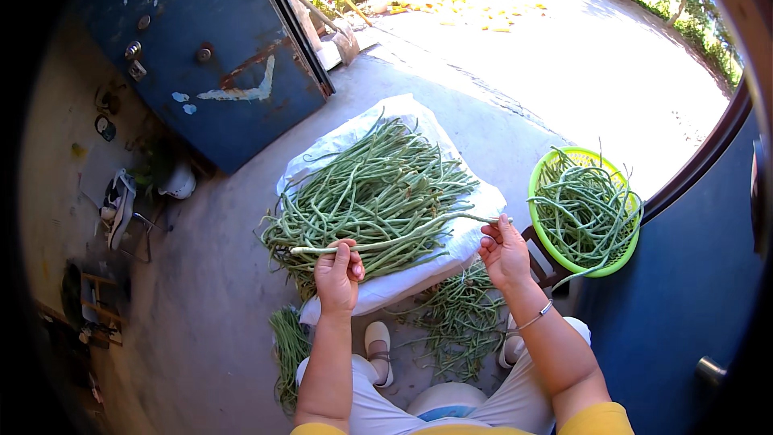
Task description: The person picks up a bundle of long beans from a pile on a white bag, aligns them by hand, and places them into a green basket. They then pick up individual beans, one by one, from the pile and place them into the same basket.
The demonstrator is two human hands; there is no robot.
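Observation:
A long pale green bean (403, 237) is stretched between my two hands, above the near side of a big heap of long green beans (370, 185). My left hand (338, 275) pinches it close to its thick pale end. At the other end, my right hand (505, 254) grips the thin tip between thumb and fingers. Under the heap lies a white plastic sheet or sack (471, 234); what holds it up is hidden. To the right, a lime green basket (539, 229) holds more long beans (584, 209).
Cut bean pieces (463, 322) are scattered on the floor between my feet. A bundle of beans (288, 354) lies beside my left leg. Blue metal doors (209, 56) stand at the left and right. Shoes on a rack (121, 208) line the left wall.

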